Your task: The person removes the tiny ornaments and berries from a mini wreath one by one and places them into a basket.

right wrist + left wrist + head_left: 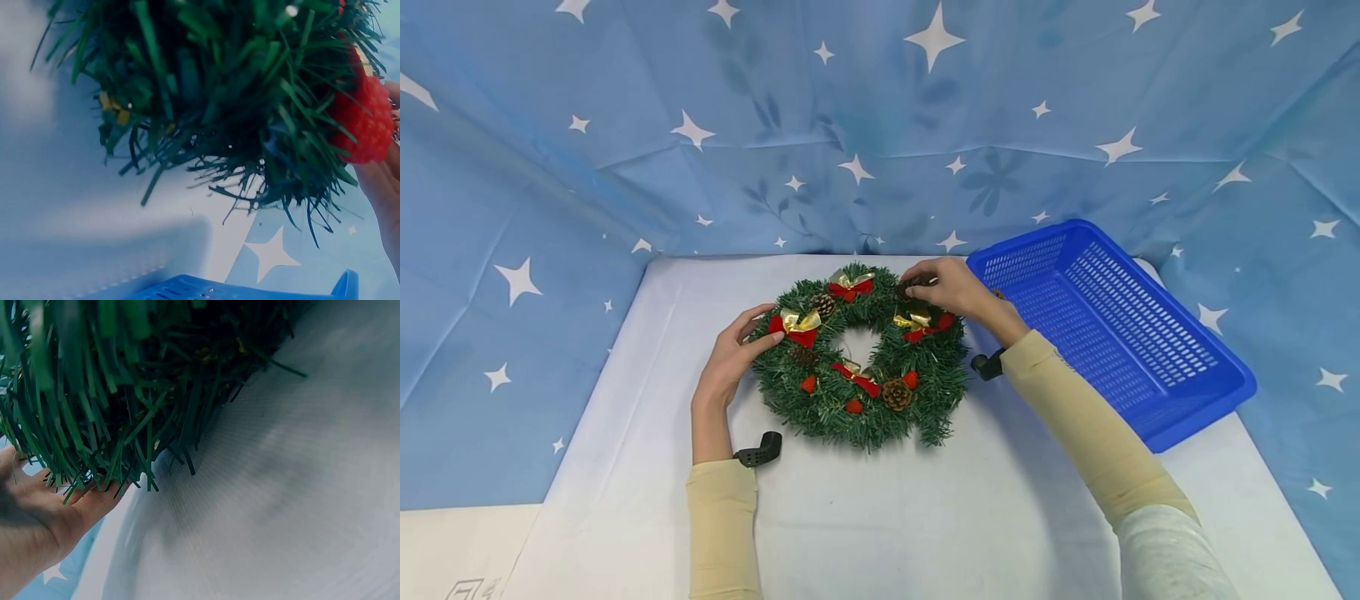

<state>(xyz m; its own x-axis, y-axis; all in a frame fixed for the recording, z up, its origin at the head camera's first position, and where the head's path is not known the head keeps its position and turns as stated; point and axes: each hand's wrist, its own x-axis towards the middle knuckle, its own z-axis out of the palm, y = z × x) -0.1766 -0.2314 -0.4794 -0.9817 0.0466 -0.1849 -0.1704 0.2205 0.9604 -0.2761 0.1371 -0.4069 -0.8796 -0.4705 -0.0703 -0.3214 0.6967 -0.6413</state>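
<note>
A round green wreath (850, 427) lies on the white-covered table, trimmed with red and gold bows, pine cones and red berries. My left hand (726, 358) grips its left edge, thumb on top beside a bow (797, 327); in the left wrist view the fingers (94, 503) go in under the green bristles (125, 387). At the upper right of the wreath, my right hand (958, 292) pinches a dark brown pine cone (913, 288), partly covered by the fingers. A red berry (365, 122) sits close to that hand in the right wrist view.
A blue plastic basket (1150, 437) stands at the right, beyond the right forearm, its near side close to the wreath. A blue cloth with white stars (850, 108) hangs behind and at the sides. Black wrist cameras (762, 450) jut out from both wrists.
</note>
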